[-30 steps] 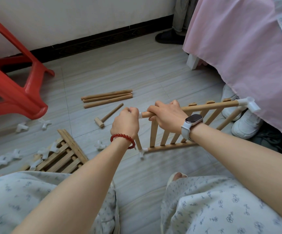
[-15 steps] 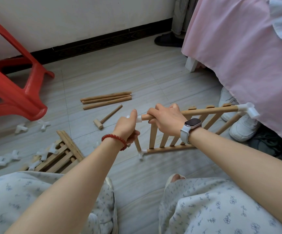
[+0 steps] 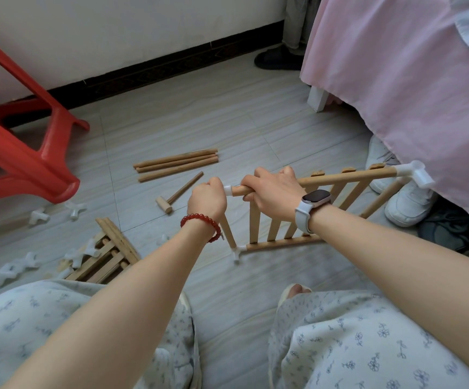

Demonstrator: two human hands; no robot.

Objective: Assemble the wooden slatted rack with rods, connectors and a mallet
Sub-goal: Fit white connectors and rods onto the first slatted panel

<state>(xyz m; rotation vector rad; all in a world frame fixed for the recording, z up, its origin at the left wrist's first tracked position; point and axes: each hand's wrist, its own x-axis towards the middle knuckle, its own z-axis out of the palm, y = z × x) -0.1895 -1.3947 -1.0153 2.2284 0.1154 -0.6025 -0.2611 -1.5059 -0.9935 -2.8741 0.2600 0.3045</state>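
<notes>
Left hand point(image 3: 207, 199): curled round a white connector point(image 3: 227, 190) at the top rod's point(image 3: 345, 176) near end, mostly hiding it.
Right hand point(image 3: 272, 192): wrapped round that rod just beside it.
Rack panel point(image 3: 306, 214): upright on the floor point(image 3: 227, 119), far slats partly hidden.
Mallet point(image 3: 177, 193): lying near 4 loose rods point(image 3: 175, 164).
Change: left thumb, raised 0.5 s ago, now closed.

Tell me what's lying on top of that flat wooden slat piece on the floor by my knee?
White plastic connectors lie on the slat panel, near its left end. The panel's near edge is covered by the person's floral-clothed knee, so anything there cannot be seen.
</notes>
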